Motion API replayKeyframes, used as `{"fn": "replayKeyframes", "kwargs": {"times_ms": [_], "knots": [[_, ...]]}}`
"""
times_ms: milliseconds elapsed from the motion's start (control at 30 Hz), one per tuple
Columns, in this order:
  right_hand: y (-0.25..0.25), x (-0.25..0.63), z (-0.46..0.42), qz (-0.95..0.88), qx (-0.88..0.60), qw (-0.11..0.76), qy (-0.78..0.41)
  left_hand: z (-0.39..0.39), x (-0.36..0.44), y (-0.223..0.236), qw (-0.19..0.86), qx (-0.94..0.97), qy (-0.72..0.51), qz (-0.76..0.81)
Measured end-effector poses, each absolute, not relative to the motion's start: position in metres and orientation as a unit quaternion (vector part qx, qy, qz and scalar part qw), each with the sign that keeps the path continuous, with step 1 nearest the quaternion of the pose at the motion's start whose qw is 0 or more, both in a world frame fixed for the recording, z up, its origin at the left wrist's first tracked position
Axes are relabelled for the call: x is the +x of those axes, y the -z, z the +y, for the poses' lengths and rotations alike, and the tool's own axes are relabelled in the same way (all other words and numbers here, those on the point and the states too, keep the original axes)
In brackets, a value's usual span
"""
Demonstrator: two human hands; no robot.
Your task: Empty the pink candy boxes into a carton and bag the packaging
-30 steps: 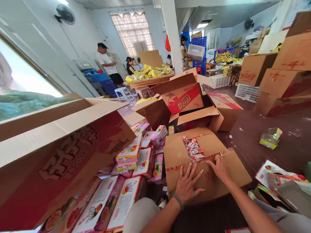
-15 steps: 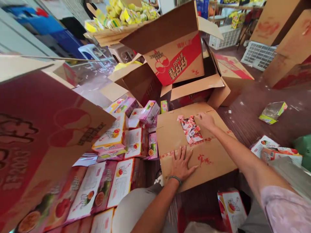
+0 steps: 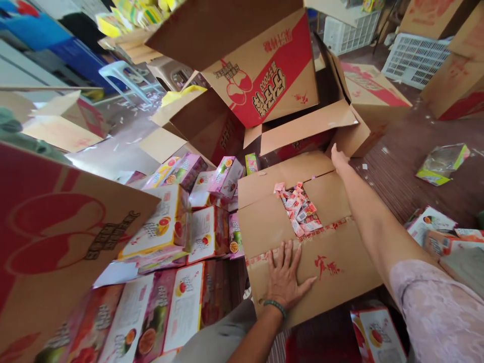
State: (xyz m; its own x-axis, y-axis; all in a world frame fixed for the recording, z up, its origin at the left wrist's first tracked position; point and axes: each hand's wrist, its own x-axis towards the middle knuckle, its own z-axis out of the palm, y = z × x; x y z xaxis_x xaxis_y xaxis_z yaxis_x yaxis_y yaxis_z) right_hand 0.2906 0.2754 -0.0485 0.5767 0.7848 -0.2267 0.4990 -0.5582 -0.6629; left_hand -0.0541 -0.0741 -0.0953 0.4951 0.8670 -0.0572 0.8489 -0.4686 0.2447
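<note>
My left hand (image 3: 288, 280) lies flat with fingers spread on a flat-topped brown carton (image 3: 260, 222). A green beaded bracelet circles that wrist. Just beyond the fingers, small pink-and-red wrapped sweets (image 3: 300, 206) fill a rectangular opening in the carton's top. Out at the far right edge of this carton is my right hand (image 3: 340, 159), close to a flap of the open carton behind. One digit points up; the other fingers are hidden or unclear, so its grip cannot be made out.
Fruit-printed boxes (image 3: 185, 297) are stacked on the left. A large red-and-brown carton (image 3: 75, 222) crowds the near left. Behind stands an open carton (image 3: 260, 80) with raised flaps. White crates (image 3: 416, 59), a clear-windowed box (image 3: 442, 164) and more printed boxes (image 3: 431, 222) are on the right.
My right hand has moved from beside the sweets' opening to the carton's far right edge. The left hand stays flat on the carton. The camera view has shifted.
</note>
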Motion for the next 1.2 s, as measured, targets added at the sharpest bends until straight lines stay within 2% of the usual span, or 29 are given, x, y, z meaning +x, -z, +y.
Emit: {"fn": "replayKeyframes", "kwargs": {"times_ms": [233,400,467,633,700,767,800,867,933,1000,1100,1200], "knots": [[0.054,0.287,0.261,-0.284,-0.815,0.378,-0.336,-0.076,-0.058,0.101,0.06,0.867,-0.048,0.493],[0.056,0.297,0.237,-0.291,-0.647,0.55,-0.441,-0.075,-0.057,0.098,0.019,0.869,-0.045,0.492],[0.052,0.306,0.217,-0.312,-0.603,0.563,-0.471,-0.075,-0.057,0.096,0.005,0.872,-0.051,0.488],[0.023,0.348,0.168,-0.45,-0.551,0.453,-0.537,-0.07,-0.056,0.096,0.04,0.86,-0.051,0.506],[0.007,0.359,0.156,-0.535,-0.547,0.354,-0.538,-0.068,-0.056,0.097,0.053,0.849,-0.06,0.523],[-0.007,0.357,0.142,-0.611,-0.567,0.217,-0.508,-0.066,-0.057,0.098,0.06,0.833,-0.072,0.545],[-0.011,0.35,0.133,-0.639,-0.582,0.148,-0.479,-0.065,-0.057,0.098,0.062,0.824,-0.079,0.558],[-0.01,0.327,0.111,-0.69,-0.612,0.065,-0.38,-0.062,-0.058,0.1,0.068,0.806,-0.094,0.58],[0.002,0.298,0.083,-0.731,-0.627,0.059,-0.261,-0.058,-0.058,0.101,0.075,0.795,-0.103,0.593],[0.019,0.271,0.054,-0.726,-0.658,0.039,-0.194,-0.055,-0.057,0.101,0.087,0.787,-0.107,0.601],[0.036,0.25,0.021,-0.713,-0.685,0.048,-0.143,-0.053,-0.052,0.095,0.106,0.778,-0.112,0.609],[0.04,0.249,0.008,-0.712,-0.687,0.053,-0.135,-0.053,-0.049,0.08,0.093,0.728,-0.167,0.659]]}}
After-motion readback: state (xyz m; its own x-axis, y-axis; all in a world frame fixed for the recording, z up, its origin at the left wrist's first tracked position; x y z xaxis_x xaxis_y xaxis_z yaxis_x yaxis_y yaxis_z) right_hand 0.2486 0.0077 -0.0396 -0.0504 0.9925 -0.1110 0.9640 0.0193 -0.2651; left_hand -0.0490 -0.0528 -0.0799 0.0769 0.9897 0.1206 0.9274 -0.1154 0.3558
